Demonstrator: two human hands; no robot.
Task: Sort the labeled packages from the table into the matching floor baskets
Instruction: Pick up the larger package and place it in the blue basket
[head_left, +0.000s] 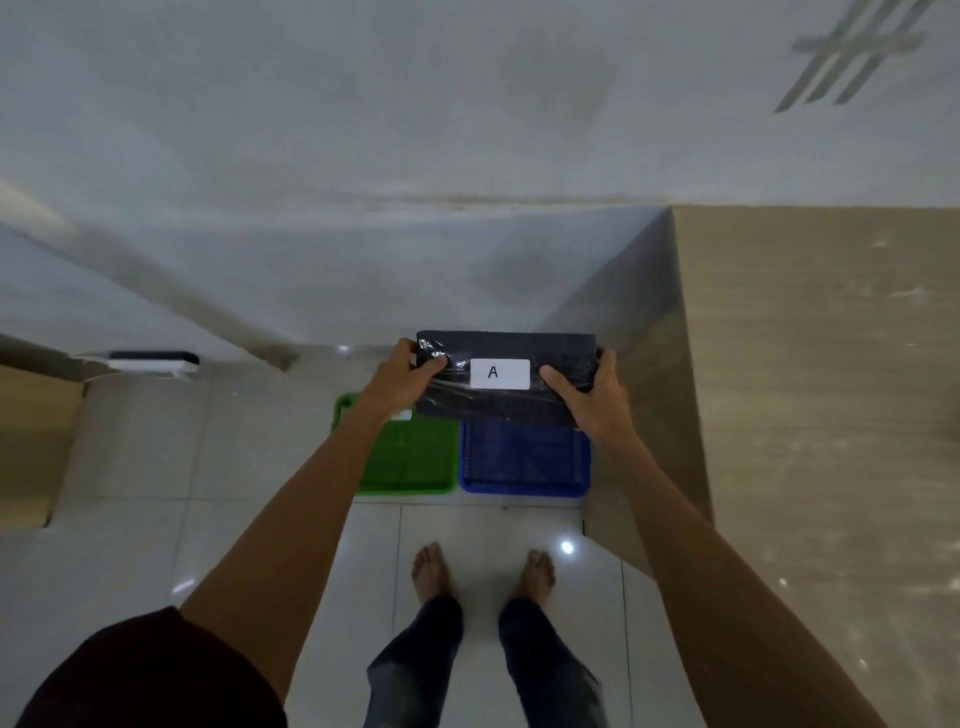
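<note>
A black package (511, 405) wrapped in shiny film carries a white label with the letter A. I hold it flat in the air with both hands: my left hand (408, 375) grips its left end and my right hand (592, 397) grips its right end. It hovers above two baskets on the floor. The green basket (410, 462) lies on the left, with a small white tag at its far edge partly hidden by my arm. The blue basket (524, 467) lies on the right, directly under the package. Its label is hidden.
A wooden table (821, 389) stands on the right, its side panel next to the blue basket. A white wall rises behind the baskets. A brown box (31, 441) sits at the far left, with a white and black device (150, 361) on the floor near it. My bare feet (483, 571) stand on white tiles.
</note>
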